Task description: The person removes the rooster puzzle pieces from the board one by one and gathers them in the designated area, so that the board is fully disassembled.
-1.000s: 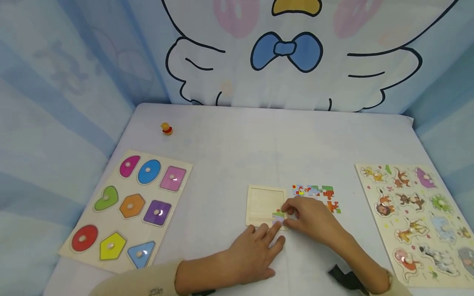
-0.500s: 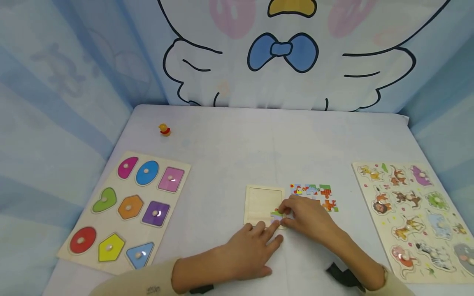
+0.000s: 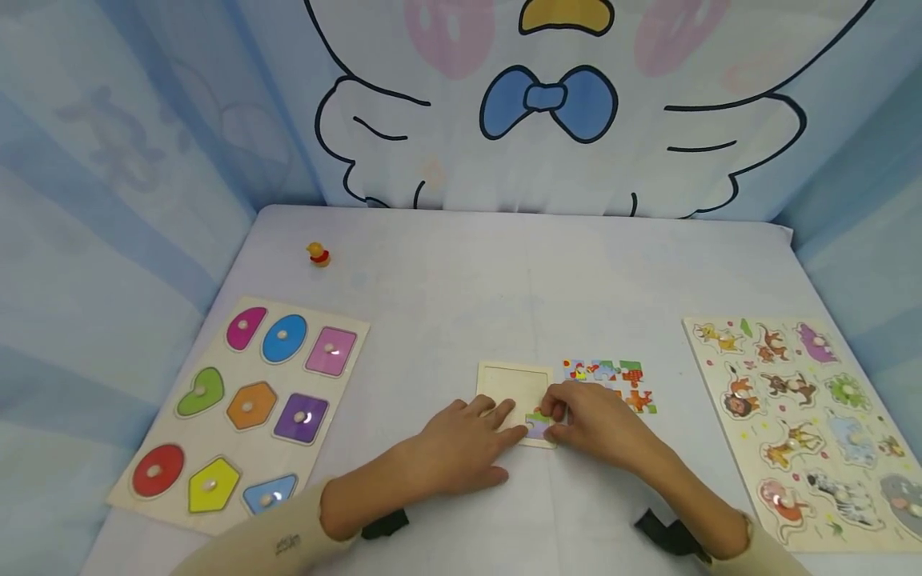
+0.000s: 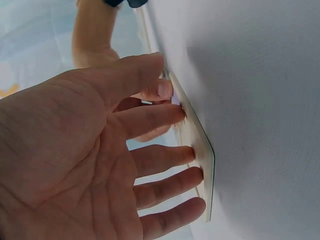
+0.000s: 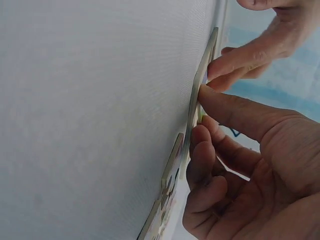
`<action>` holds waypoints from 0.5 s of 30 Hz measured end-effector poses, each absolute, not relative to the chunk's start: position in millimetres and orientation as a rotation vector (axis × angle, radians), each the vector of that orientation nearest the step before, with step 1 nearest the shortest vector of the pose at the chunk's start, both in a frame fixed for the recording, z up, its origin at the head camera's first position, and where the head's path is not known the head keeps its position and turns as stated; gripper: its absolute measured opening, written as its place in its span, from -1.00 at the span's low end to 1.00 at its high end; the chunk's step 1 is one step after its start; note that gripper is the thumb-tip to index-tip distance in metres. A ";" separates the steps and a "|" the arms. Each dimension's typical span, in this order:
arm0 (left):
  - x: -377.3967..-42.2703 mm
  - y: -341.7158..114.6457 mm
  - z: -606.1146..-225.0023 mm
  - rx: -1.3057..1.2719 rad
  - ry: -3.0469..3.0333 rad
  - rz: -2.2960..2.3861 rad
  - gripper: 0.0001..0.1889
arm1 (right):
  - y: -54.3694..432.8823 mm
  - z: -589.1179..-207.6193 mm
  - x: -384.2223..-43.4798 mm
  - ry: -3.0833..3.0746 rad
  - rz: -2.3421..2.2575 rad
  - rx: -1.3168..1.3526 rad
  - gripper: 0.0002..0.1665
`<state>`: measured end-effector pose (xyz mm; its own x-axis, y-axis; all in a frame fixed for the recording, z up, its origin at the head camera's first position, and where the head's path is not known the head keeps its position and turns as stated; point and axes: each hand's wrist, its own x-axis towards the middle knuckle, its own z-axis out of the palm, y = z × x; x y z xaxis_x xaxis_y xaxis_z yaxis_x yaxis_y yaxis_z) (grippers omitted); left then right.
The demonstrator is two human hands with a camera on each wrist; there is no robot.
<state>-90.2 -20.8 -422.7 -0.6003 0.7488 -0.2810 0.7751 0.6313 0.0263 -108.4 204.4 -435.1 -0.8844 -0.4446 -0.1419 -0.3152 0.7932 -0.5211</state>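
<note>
A small square wooden puzzle tray [image 3: 513, 386] lies on the white table with a purple and green jigsaw piece [image 3: 536, 427] in its lower right corner. With thumb and curled index finger, my right hand [image 3: 601, 424] pinches the piece at its right side; in the right wrist view the thumb [image 5: 240, 112] is right at the tray's edge. My left hand [image 3: 461, 448] rests over the tray's lower left part, fingers spread and mostly straight. In the left wrist view its fingertips [image 4: 186, 155] touch the tray. The left hand hides the tray's lower left corner.
Several loose jigsaw pieces [image 3: 634, 398] lie right of the tray, partly behind the right hand. A shape-peg board [image 3: 216, 436] is on the left, an animal puzzle board [image 3: 792, 416] on the right. A small yellow-and-red figure [image 3: 318, 254] stands at the back left.
My left hand has shifted up and left, off the piece's lower edge and onto the tray, uncovering more of the piece. The right hand keeps its place. The view has shifted slightly.
</note>
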 end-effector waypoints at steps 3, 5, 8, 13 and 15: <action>-90.9 -20.5 -423.3 1.248 2.588 -0.173 -0.39 | 205.6 -435.8 -109.2 2.730 -0.758 -0.589 -0.71; -90.6 -20.0 -423.5 1.262 2.595 -0.202 -0.39 | 206.3 -435.5 -109.7 2.729 -0.787 -0.594 -0.71; -90.1 -19.3 -423.8 1.269 2.599 -0.239 -0.40 | 207.4 -435.4 -110.1 2.722 -0.830 -0.608 -0.73; -89.5 -18.8 -425.6 1.277 2.603 -0.268 -0.41 | 209.0 -437.0 -110.4 2.694 -0.904 -0.584 -0.75; -89.3 -18.6 -426.5 1.281 2.604 -0.271 -0.41 | 209.8 -438.5 -110.5 2.665 -0.938 -0.559 -0.76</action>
<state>-89.3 -18.6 -426.5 -0.5929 0.7543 -0.2820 0.7963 0.6014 -0.0653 -110.5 209.8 -438.5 -0.8920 -0.4371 -0.1153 -0.2686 0.7176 -0.6426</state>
